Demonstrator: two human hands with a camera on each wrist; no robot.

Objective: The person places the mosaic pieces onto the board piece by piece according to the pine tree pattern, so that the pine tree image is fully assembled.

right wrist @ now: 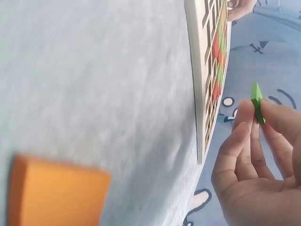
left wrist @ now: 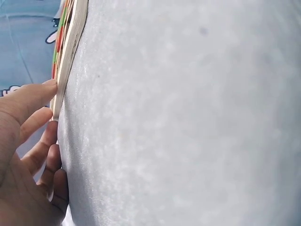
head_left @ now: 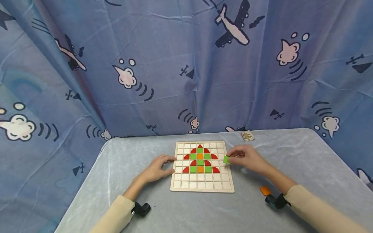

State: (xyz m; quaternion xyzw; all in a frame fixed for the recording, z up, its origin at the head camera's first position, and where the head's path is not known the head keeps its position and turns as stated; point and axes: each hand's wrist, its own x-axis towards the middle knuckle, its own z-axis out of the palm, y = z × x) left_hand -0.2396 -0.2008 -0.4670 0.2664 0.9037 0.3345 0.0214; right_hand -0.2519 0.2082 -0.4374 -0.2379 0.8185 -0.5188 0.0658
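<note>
A wooden grid board (head_left: 188,184) lies on the table, with red quarter-round, green square and orange square tiles set in a tree-like pattern topped by a red triangle (head_left: 199,146). My left hand (head_left: 157,168) touches the board's left edge with thumb and fingertips, its fingers loosely bent. At the right edge, my right hand (head_left: 247,158) pinches a green square tile (right wrist: 257,103) between thumb and fingers, raised over the board's border. The right wrist view shows this tile on edge, above the board's side.
An orange square tile (head_left: 265,191) lies on the grey cloth near the right wrist's camera. A small patterned card or tile (head_left: 248,136) sits behind the board, to the right. A blue curtain (head_left: 163,64) with airplane prints hangs along the table's far edge.
</note>
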